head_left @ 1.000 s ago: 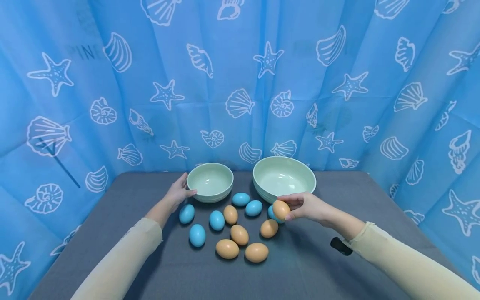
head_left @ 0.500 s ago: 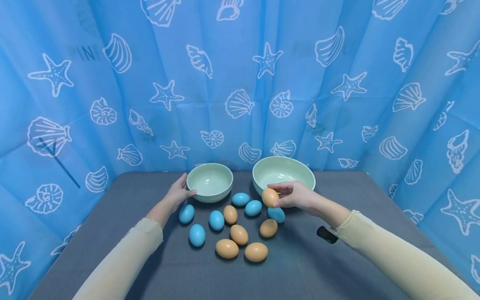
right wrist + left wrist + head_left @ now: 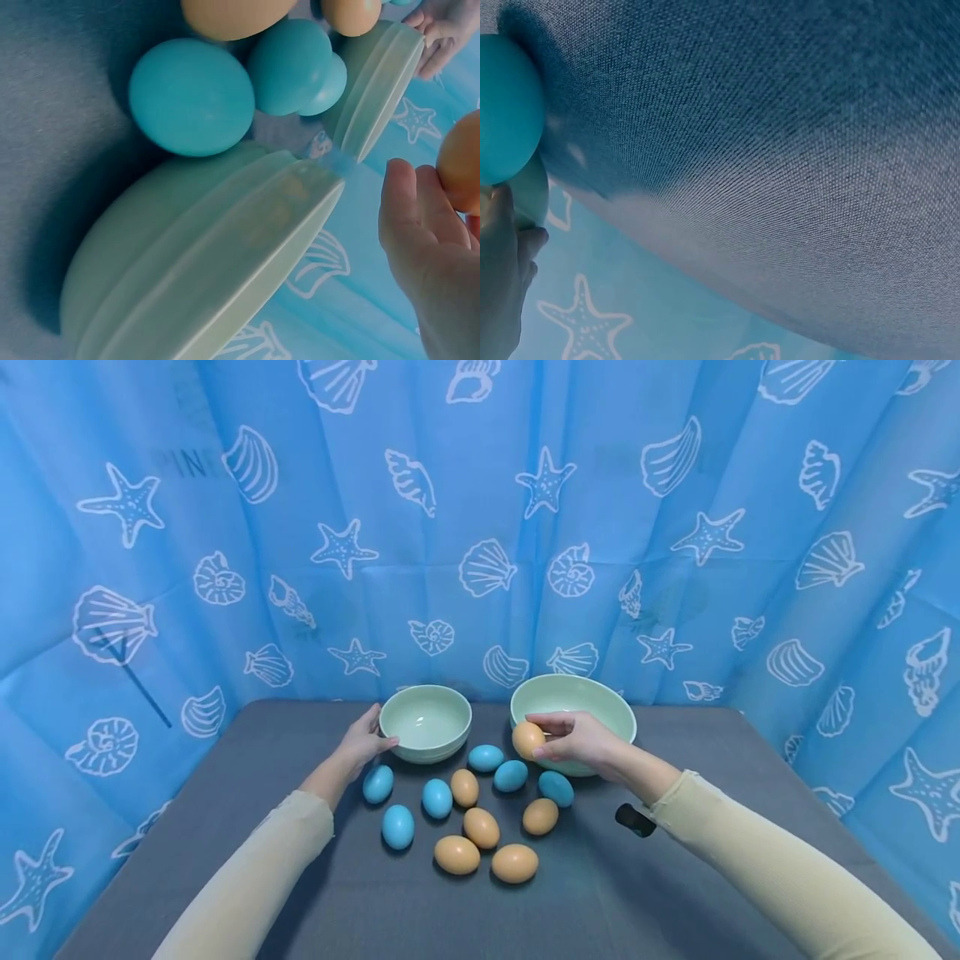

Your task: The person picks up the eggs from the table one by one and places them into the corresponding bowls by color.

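Note:
My left hand grips the left side of the smaller pale green bowl, thumb at the front. In the left wrist view a blue egg partly covers that bowl. Between the thumb and fingers of my right hand is a brown egg, raised above the table at the left front of the larger green bowl. The right wrist view shows this held egg cut off by the frame edge, beyond the bowl's rim. What lies inside the larger bowl is partly hidden by the right hand.
Several blue eggs and several brown eggs lie loose on the grey cloth-covered table, in front of the bowls. A blue curtain with white shell prints stands behind and at both sides.
My right hand has carried the brown egg leftward and up, from over a blue egg to the larger bowl's left front. The left hand stays on the smaller bowl.

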{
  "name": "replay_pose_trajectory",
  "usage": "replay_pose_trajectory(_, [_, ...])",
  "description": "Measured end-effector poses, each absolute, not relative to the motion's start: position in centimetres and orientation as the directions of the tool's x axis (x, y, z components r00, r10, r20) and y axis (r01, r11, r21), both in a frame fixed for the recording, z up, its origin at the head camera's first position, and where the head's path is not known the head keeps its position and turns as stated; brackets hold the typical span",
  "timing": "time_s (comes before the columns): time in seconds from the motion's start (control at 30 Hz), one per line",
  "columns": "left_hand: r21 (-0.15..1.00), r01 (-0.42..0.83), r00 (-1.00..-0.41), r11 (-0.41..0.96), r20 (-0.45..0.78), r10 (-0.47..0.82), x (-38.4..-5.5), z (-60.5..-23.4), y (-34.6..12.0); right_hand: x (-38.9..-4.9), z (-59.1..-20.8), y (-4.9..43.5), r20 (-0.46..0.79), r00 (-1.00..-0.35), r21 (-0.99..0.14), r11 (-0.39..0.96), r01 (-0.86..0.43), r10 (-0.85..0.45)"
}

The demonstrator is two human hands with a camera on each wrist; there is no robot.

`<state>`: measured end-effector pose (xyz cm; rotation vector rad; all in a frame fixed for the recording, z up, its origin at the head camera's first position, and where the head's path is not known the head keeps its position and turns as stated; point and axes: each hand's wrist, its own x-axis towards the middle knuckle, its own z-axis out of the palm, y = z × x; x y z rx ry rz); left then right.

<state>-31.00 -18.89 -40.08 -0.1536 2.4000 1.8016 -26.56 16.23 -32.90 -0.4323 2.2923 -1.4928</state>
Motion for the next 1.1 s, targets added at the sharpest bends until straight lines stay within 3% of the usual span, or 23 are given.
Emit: replay_pose_trajectory(1.1, [0.947, -0.164, -0.986, 0.276, -0.166, -0.017, -30.7, -39.9, -18.6, -29.5, -33.1, 10.0, -0.160, -0.905, -0.947, 0.319, 0.028, -0.395])
